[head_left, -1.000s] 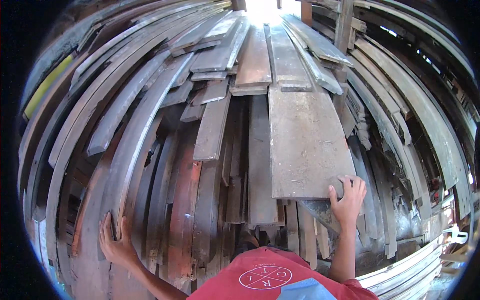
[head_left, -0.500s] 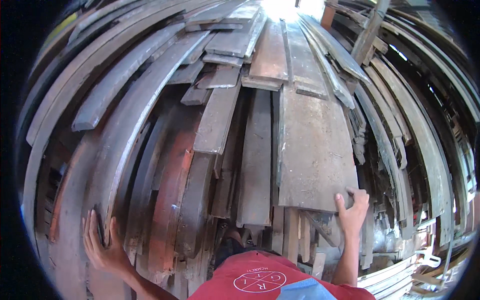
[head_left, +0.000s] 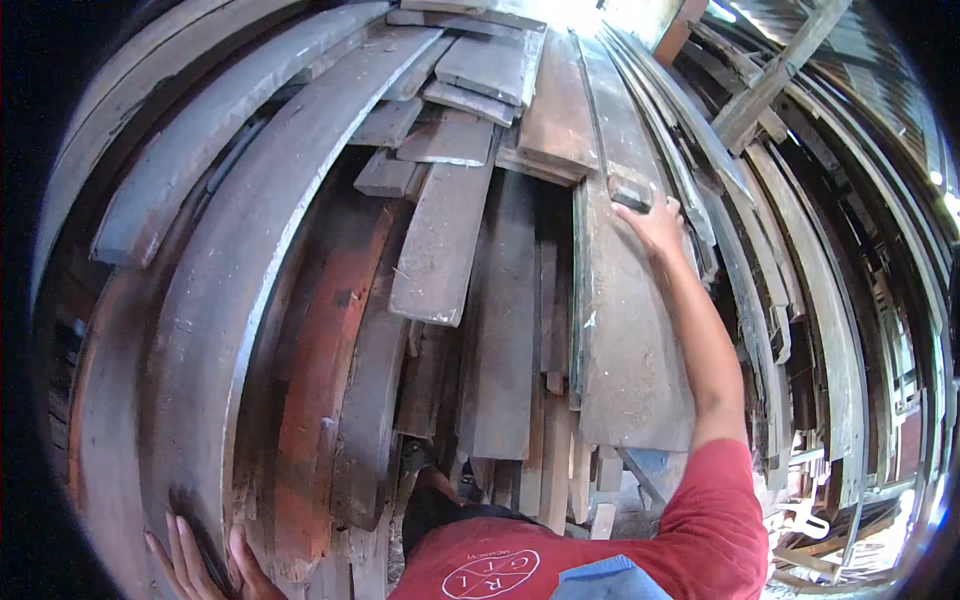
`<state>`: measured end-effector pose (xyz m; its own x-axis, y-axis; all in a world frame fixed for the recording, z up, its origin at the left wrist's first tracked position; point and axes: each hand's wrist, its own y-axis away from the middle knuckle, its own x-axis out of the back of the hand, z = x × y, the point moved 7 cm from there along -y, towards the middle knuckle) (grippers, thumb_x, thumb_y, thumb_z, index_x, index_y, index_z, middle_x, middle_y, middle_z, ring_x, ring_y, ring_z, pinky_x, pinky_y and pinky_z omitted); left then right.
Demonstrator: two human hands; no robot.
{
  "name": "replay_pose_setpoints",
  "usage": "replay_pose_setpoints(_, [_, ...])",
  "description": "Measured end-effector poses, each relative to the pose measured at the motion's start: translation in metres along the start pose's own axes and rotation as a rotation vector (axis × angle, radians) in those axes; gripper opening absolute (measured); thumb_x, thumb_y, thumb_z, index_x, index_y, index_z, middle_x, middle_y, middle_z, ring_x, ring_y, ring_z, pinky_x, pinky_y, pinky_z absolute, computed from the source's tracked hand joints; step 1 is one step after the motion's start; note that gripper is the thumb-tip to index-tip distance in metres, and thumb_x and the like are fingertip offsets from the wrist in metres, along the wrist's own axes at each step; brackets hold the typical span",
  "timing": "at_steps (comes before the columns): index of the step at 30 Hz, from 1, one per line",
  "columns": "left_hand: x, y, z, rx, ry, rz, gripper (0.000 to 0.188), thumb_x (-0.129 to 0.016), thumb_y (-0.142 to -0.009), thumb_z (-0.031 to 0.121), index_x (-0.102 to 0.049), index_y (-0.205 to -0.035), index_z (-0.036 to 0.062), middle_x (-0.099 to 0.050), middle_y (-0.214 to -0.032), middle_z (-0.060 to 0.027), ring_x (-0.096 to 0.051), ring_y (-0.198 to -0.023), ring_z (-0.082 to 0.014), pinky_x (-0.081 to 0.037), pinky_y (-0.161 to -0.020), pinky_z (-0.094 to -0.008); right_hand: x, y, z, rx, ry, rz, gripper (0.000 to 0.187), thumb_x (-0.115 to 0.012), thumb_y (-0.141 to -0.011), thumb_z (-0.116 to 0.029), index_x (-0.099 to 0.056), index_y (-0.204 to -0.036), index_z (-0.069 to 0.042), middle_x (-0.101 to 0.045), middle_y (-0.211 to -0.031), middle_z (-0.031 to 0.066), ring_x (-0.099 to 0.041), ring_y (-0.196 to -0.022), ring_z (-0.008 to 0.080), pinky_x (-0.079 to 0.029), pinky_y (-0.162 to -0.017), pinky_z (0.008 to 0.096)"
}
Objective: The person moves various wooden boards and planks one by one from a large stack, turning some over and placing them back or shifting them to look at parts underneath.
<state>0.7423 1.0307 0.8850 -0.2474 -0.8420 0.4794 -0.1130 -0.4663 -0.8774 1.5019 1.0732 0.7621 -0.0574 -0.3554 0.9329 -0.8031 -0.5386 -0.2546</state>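
Observation:
At the far end of my reach, my right hand (head_left: 655,225) grips the near end of a narrow grey plank (head_left: 622,130), thumb on one side and fingers on the other. That plank overlaps a wide, dusty board (head_left: 635,350) under my right forearm. My left hand (head_left: 205,570) is low at the left with its fingers spread, against a long grey-brown plank (head_left: 240,230) with a pale edge. Part of the left hand is cut off by the picture's lower edge. Beside the narrow plank lies a reddish-brown plank (head_left: 558,110).
Stacked boards surround me, among them a red-painted beam (head_left: 325,400) and a short grey board (head_left: 435,250) jutting toward me. A slanted wooden post (head_left: 780,75) stands at the upper right. Long timbers (head_left: 830,270) line the right side, with a white plastic chair (head_left: 805,518) at the lower right.
My right hand has left the near end of the wide board and reached forward to the narrow plank's end. My left hand has slid lower along its plank. The view has shifted.

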Motion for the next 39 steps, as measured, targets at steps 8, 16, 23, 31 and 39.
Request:
replay_pose_setpoints(8, [0.003, -0.012, 0.008, -0.078, -0.068, -0.106, 0.046, -0.095, -0.081, 0.035, -0.078, -0.109, 0.0038, -0.082, -0.107, -0.0108, -0.078, -0.104, -0.0314, -0.06, -0.105, -0.0535, -0.038, -0.047, -0.014, -0.271, 0.112, -0.115, 0.135, -0.079, -0.061, -0.089, -0.033, -0.17, -0.025, -0.025, -0.175, 0.0241, -0.027, -0.155, 0.0578, -0.026, -0.124, 0.0649])
replay_pose_setpoints(16, [0.007, -0.015, 0.009, -0.138, -0.075, -0.183, 0.044, -0.094, -0.084, 0.029, -0.075, -0.115, 0.0028, -0.081, -0.11, -0.0138, -0.078, -0.105, -0.0339, -0.059, -0.106, -0.0546, -0.032, -0.039, -0.018, -0.241, 0.094, 0.013, 0.12, -0.076, -0.067, -0.085, -0.044, -0.166, -0.025, -0.035, -0.17, 0.0236, -0.035, -0.153, 0.054, -0.026, -0.126, 0.0619])
replay_pose_setpoints(23, [0.01, -0.016, 0.011, -0.109, -0.049, -0.134, 0.043, -0.095, -0.082, 0.035, -0.079, -0.108, 0.0043, -0.082, -0.106, -0.0114, -0.078, -0.101, -0.0317, -0.06, -0.105, -0.053, -0.022, -0.003, -0.02, -0.21, 0.09, 0.024, 0.112, -0.073, -0.07, -0.084, -0.051, -0.161, -0.023, -0.038, -0.168, 0.0247, -0.039, -0.149, 0.0571, -0.03, -0.124, 0.0612])
replay_pose_setpoints(31, [0.007, 0.001, -0.002, -0.111, -0.055, -0.058, 0.043, -0.089, -0.088, 0.029, -0.078, -0.12, 0.0031, -0.079, -0.118, -0.0102, -0.072, -0.115, -0.0327, -0.058, -0.103, -0.0461, 0.026, 0.119, -0.006, -0.164, 0.093, 0.021, 0.103, -0.079, -0.069, -0.075, -0.061, -0.154, -0.019, -0.045, -0.159, 0.0257, -0.047, -0.141, 0.0534, -0.035, -0.118, 0.0605])
replay_pose_setpoints(39, [0.006, 0.011, -0.012, -0.03, -0.079, 0.009, 0.04, -0.091, -0.085, 0.035, -0.083, -0.114, 0.009, -0.081, -0.12, -0.002, -0.071, -0.124, -0.0307, -0.058, -0.103, -0.0424, 0.106, 0.348, 0.039, -0.134, 0.113, 0.021, 0.097, -0.087, -0.067, -0.059, -0.062, -0.149, -0.014, -0.047, -0.153, 0.0267, -0.044, -0.14, 0.0517, -0.033, -0.117, 0.0626])
